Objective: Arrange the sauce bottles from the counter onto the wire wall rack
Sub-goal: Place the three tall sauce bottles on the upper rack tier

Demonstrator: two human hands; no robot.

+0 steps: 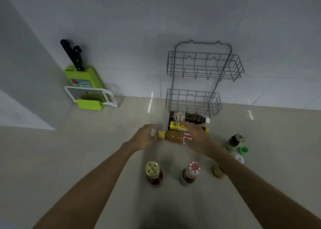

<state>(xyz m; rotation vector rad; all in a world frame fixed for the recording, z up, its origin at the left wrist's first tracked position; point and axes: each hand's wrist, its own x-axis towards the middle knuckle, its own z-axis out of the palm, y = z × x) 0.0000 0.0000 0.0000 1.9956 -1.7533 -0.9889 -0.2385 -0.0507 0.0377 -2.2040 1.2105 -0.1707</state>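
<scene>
A grey wire rack (201, 72) with two empty baskets hangs on the wall. Below it three bottles lie on their sides on the counter: a dark one (189, 117), a yellow-labelled one (176, 125) and a brown sauce bottle (172, 135). My left hand (144, 138) closes around the brown bottle's white-capped end. My right hand (198, 138) grips its other end and overlaps the yellow bottle. Upright nearer me stand a gold-capped red bottle (153, 173), a red-and-white-capped bottle (190, 174) and a yellow-lidded one (218, 171) partly behind my right arm.
A green knife block (83, 82) with black-handled knives and a white grater stands at the back left by the wall corner. Right of my right hand are a dark green-labelled bottle (234, 141), a green cap (243, 149) and a white cap (239, 158).
</scene>
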